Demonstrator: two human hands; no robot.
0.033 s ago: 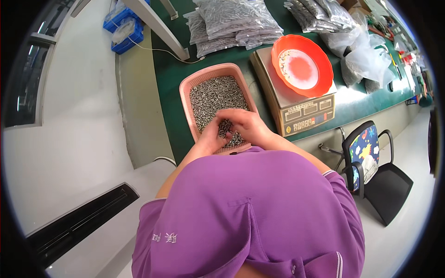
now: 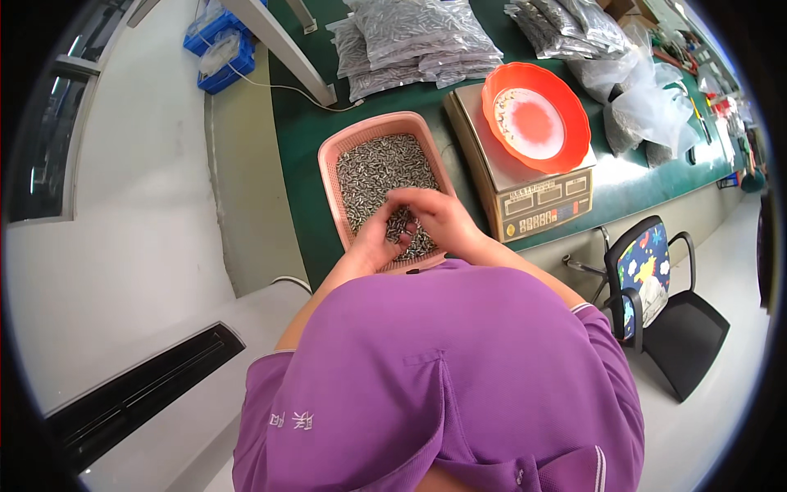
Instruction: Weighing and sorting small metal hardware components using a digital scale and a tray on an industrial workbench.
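A pink tray [image 2: 332,156] sits just above the middle of the frame, on a green surface [image 2: 303,131], and it is filled with a heap of small metal parts [image 2: 377,172]. Both hands meet over the near end of that tray. The left hand [image 2: 379,238] lies palm up in the heap, its fingers curled loosely around a few of the parts. The right hand [image 2: 438,215] arches over it from the right, fingertips pinched down on parts at the same spot, touching the left hand. Whether either hand has a firm grip on any one piece cannot be told, as the pieces are too small.

Just to the right of the tray stands a weighing scale [image 2: 529,201] with a display panel on its front face, and an orange bowl [image 2: 574,148] rests on its platform. Clear bags of metal parts [image 2: 418,33] are stacked at the top of the frame behind the tray, with more bags [image 2: 566,20] toward the upper right and crumpled clear plastic [image 2: 648,107] beside them. A blue bin [image 2: 221,37] shows at the upper left. At the right edge, below the surface, stands a black chair with a patterned cushion [image 2: 643,275]. The person's purple shirt [image 2: 443,377] fills the lower half of the frame.
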